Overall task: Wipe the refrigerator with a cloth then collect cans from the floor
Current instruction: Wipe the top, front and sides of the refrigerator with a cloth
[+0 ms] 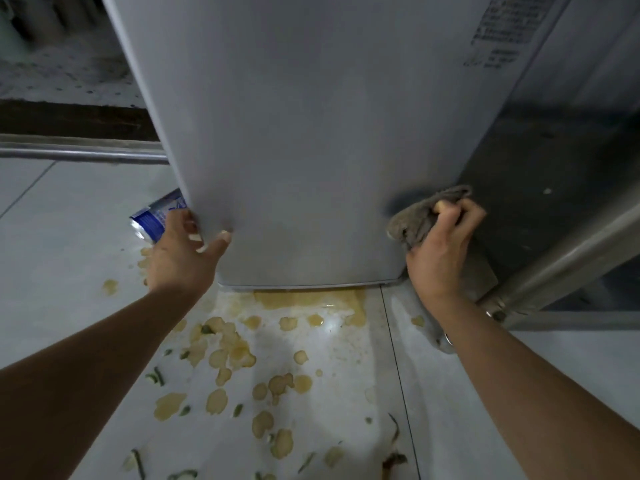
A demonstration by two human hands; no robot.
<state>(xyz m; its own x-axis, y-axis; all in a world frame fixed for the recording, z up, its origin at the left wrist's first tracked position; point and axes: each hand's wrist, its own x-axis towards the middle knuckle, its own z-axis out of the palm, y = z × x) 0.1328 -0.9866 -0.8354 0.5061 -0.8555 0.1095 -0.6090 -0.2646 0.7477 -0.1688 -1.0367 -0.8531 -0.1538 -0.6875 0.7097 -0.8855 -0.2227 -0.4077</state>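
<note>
The refrigerator [304, 133] stands upright on the tiled floor [69, 254]; all positions below are referenced to it. The left hand [187, 251] grips the lower left edge of the refrigerator, thumb on the front face and fingers wrapped around the side. The right hand [443, 247] is closed around a bunched grey cloth [415, 220], which is pressed against the lower right corner of the refrigerator. One blue-and-silver can [156, 220] lies on its side on the floor just beside the lower left edge, partly hidden behind the left hand. A yellowish spill [311, 299] spreads from under the base, with scattered drops and green scraps in front of it. A metal rail [554, 261] runs at the right side.
</note>
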